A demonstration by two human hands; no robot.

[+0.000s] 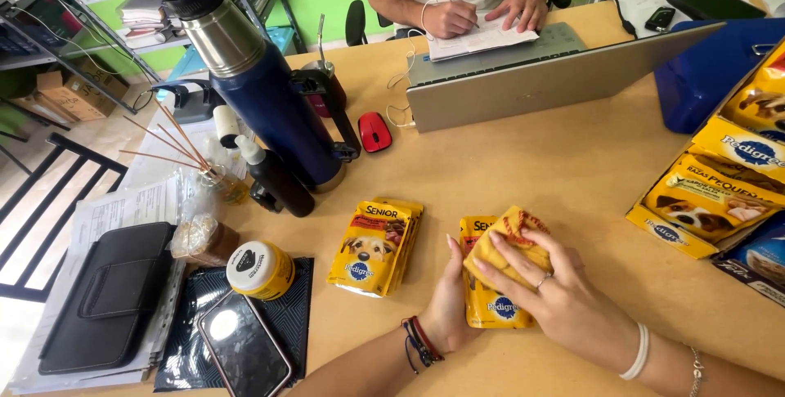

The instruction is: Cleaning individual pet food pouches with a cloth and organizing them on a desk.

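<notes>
A yellow pet-food pouch (494,309) lies flat on the wooden table (572,176). My left hand (449,303) holds its left edge from the side. My right hand (549,295) presses a yellow cloth (511,237) onto the pouch's top. To the left lies a small stack of matching yellow pouches (378,246), untouched. Both hands are closed on what they hold.
A box of several pouches (719,176) stands at right. A blue steel thermos (262,90), dark spray bottle (274,176), reed diffuser (217,176), round tin (260,269), phone (245,348) and black wallet (106,299) crowd the left. Across the table, a person writes beside a laptop (540,74).
</notes>
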